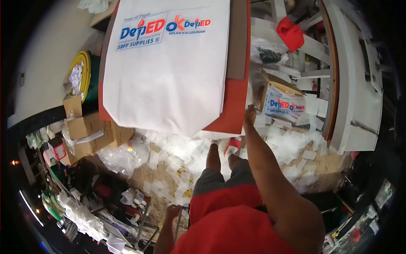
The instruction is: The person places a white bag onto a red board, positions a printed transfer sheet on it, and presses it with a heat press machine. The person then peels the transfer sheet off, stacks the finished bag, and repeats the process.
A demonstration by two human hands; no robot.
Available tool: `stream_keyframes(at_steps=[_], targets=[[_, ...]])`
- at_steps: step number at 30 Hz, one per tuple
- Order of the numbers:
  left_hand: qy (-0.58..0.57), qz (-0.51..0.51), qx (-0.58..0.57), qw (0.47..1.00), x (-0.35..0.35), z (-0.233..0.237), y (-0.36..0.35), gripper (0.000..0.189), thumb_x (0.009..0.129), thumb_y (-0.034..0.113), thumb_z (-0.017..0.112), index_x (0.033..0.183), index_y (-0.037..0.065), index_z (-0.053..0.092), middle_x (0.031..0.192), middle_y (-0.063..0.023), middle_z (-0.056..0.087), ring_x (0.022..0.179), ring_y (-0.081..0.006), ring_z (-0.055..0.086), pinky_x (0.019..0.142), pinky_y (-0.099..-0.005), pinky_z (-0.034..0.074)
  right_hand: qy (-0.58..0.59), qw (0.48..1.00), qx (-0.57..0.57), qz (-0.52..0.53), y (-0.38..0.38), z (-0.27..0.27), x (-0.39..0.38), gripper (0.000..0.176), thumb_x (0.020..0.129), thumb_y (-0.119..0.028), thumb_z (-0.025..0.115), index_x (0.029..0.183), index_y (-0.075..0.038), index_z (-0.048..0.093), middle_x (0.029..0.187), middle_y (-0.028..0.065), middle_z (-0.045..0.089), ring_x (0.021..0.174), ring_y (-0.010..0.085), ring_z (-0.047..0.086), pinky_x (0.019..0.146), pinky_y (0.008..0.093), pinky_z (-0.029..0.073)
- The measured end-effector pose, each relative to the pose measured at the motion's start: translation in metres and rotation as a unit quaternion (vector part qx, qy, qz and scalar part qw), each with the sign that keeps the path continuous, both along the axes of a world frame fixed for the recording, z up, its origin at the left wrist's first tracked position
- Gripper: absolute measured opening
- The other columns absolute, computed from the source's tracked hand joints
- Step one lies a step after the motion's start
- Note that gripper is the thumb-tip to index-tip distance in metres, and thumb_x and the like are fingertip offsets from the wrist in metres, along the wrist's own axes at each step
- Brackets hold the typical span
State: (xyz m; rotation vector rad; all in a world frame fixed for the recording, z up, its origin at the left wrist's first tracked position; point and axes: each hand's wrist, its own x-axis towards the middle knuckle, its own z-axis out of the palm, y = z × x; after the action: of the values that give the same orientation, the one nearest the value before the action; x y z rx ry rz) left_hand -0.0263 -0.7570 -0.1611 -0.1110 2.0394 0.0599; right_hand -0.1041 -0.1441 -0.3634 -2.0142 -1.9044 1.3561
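A white fabric piece (165, 80) printed with blue and red "DepED" and "OK" logos lies flat on a red-brown board (234, 101). My right hand (250, 113) is at the board's right edge, its fingers curled; what it holds, if anything, is too small to make out. Down at my left side, my left hand (172, 211) is closed beside a thin metal bar, away from the fabric. Whether it grips the bar cannot be told.
An open carton (264, 91) with printed white pieces stands right of the board. White scraps (177, 163) litter the floor. Cardboard boxes (86, 135) and a yellow-rimmed bin (86, 74) are at left. A white refrigerator (359, 84) stands at far right.
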Motion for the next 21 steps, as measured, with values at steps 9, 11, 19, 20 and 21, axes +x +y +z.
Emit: stream_keyframes(at_steps=[9,11,19,20,21], targets=[[-0.089,0.391,0.283,0.871,-0.058,0.003,0.218,0.089,0.090,0.053,0.060,0.153,0.022,0.007,0.154,-0.0128,0.030,0.133,-0.0399,0.040,0.101,-0.0568,0.039,0.269,0.929,-0.253,-0.006,0.000,0.224,0.090,0.067,0.079,-0.001,0.065,0.139,0.002,0.036,0.115,0.0170,0.060,0.101,0.0226,0.061,0.086,0.0349,0.052],[-0.147,0.524,0.375,0.750,-0.085,0.060,0.287,0.103,0.089,0.042,0.069,0.154,0.018,-0.007,0.141,-0.0236,0.045,0.115,-0.0359,0.056,0.089,-0.0517,0.050,0.273,0.923,-0.272,0.012,0.002,0.292,0.113,0.078,0.080,0.000,0.064,0.148,0.000,0.024,0.122,0.0174,0.058,0.106,0.0235,0.060,0.091,0.0356,0.050],[0.213,0.016,0.604,0.768,-0.173,0.319,0.379,0.039,0.089,0.008,0.063,0.127,0.008,0.057,0.096,-0.0112,0.070,0.086,-0.0146,0.065,0.076,-0.0281,0.051,0.367,0.914,0.081,0.151,0.035,0.544,0.146,0.051,0.086,-0.007,0.064,0.135,-0.014,0.053,0.068,-0.0103,0.045,0.057,0.0011,0.035,0.052,0.0183,0.028],[0.282,-0.028,0.643,0.711,-0.189,0.342,0.395,0.033,0.089,0.011,0.063,0.122,0.007,0.061,0.095,-0.0102,0.070,0.085,-0.0142,0.064,0.076,-0.0282,0.051,0.368,0.902,0.164,0.153,0.043,0.572,0.131,0.042,0.088,-0.010,0.062,0.129,-0.013,0.056,0.068,-0.0110,0.044,0.057,0.0007,0.035,0.052,0.0184,0.027],[0.320,-0.055,0.639,0.697,-0.211,0.379,0.413,0.029,0.088,0.015,0.064,0.116,0.006,0.063,0.095,-0.0114,0.070,0.085,-0.0150,0.065,0.078,-0.0296,0.051,0.317,0.907,0.223,0.163,0.053,0.603,0.113,0.033,0.090,-0.012,0.061,0.123,-0.010,0.060,0.072,-0.0097,0.047,0.062,-0.0004,0.038,0.054,0.0179,0.028]])
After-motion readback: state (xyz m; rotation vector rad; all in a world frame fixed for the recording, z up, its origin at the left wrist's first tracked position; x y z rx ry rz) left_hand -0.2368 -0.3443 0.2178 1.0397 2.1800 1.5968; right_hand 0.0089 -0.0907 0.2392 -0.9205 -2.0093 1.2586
